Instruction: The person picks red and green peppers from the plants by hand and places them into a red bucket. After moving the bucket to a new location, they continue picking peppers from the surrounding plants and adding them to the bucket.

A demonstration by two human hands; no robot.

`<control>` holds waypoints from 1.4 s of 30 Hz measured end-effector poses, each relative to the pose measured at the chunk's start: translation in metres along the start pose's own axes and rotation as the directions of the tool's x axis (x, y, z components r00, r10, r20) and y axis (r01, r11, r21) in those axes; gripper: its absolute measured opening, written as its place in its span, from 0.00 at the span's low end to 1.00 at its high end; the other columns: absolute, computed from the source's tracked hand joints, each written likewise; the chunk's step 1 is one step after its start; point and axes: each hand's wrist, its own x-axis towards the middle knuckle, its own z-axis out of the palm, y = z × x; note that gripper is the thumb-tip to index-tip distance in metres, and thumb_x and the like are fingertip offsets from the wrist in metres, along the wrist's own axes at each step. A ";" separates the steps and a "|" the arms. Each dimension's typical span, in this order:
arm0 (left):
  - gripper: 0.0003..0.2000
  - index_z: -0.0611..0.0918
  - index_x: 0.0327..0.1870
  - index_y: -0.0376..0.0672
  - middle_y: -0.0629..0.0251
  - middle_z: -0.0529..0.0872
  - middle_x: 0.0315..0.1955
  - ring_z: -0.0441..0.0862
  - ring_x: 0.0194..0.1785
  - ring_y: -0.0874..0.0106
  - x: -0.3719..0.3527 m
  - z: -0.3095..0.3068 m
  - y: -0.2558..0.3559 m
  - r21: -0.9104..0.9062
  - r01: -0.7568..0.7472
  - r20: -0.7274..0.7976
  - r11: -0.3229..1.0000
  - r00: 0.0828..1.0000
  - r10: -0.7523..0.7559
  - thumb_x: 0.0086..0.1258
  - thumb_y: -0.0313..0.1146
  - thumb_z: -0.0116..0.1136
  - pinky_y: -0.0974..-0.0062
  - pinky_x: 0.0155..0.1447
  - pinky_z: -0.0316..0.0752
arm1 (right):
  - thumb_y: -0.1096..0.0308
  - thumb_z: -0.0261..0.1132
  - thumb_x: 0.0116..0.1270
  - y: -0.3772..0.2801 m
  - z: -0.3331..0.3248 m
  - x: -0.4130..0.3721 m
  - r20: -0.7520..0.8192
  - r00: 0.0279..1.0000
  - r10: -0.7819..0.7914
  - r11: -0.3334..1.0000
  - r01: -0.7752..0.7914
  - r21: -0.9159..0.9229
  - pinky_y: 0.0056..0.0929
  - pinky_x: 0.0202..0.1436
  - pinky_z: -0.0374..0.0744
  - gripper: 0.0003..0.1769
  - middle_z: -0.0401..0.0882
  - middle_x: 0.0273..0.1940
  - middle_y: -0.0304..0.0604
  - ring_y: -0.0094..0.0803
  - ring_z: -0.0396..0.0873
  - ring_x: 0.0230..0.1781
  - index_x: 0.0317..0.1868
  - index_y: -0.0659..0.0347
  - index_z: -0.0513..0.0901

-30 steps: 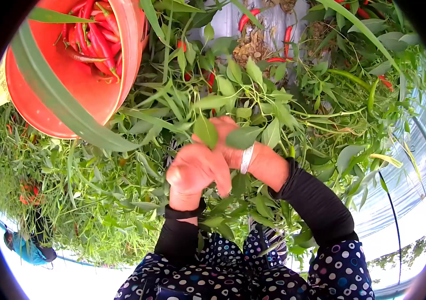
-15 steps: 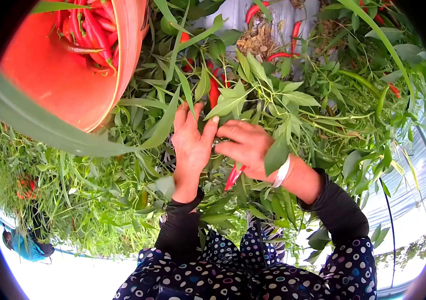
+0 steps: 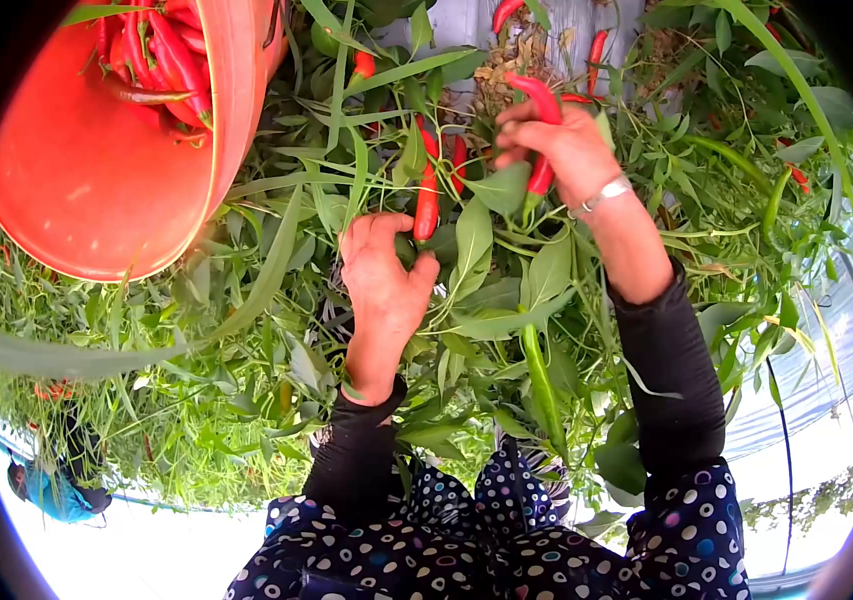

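Note:
A long red chili pepper [image 3: 541,172] is in my right hand [image 3: 569,150], its curved tip above the fingers and its green stem end below. My left hand [image 3: 384,290] has its fingers bent and thumb apart, beside the lower end of another red chili [image 3: 427,205] among the leaves; nothing shows between its fingers. A shorter red chili [image 3: 459,165] hangs between the two hands. Below them a long green chili [image 3: 542,392] hangs from the plant.
An orange bucket [image 3: 97,190] holding several red chilies [image 3: 182,70] is at the upper left. Long leaf blades cross in front of it. More red chilies lie on the grey ground sheet [image 3: 572,40] at the top. Another person [image 3: 57,490] is far off at the lower left.
My right hand has moved up and away from my left hand, with a red chili now held in it. My left hand stays nearly in place. The bucket appears slightly further left and lower.

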 end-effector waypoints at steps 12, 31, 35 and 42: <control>0.24 0.70 0.58 0.36 0.68 0.80 0.30 0.75 0.33 0.80 -0.005 0.008 -0.015 -0.628 0.403 0.247 0.666 0.915 -0.320 0.56 0.19 0.53 0.83 0.41 0.69 | 0.66 0.60 0.60 0.095 0.032 0.075 0.107 0.878 0.466 0.846 -0.478 0.236 0.37 0.31 0.78 0.14 0.79 0.34 0.46 0.37 0.79 0.27 0.44 0.65 0.75; 0.26 0.69 0.58 0.34 0.65 0.81 0.38 0.77 0.41 0.78 0.001 0.010 -0.006 -0.835 0.392 0.331 0.386 0.918 -0.217 0.53 0.16 0.51 0.82 0.48 0.70 | 0.67 0.60 0.62 0.076 0.012 0.053 0.224 0.966 0.130 0.761 -0.242 0.602 0.37 0.44 0.80 0.16 0.79 0.43 0.52 0.45 0.80 0.44 0.46 0.69 0.76; 0.25 0.69 0.58 0.34 0.70 0.78 0.35 0.75 0.40 0.80 -0.001 0.018 -0.001 -0.870 0.281 0.210 0.405 0.954 -0.212 0.55 0.14 0.52 0.84 0.47 0.69 | 0.78 0.62 0.57 0.031 0.012 0.004 -0.092 0.970 -0.223 0.910 0.241 0.336 0.37 0.46 0.79 0.13 0.78 0.42 0.50 0.41 0.79 0.42 0.43 0.69 0.75; 0.27 0.68 0.58 0.34 0.61 0.81 0.41 0.79 0.42 0.75 0.006 0.011 0.013 -0.927 0.368 0.348 0.075 0.917 -0.198 0.53 0.13 0.55 0.80 0.46 0.73 | 0.81 0.62 0.47 -0.012 0.041 -0.078 0.114 0.787 -0.606 0.794 0.607 0.024 0.22 0.32 0.72 0.09 0.71 0.25 0.37 0.24 0.73 0.27 0.28 0.61 0.71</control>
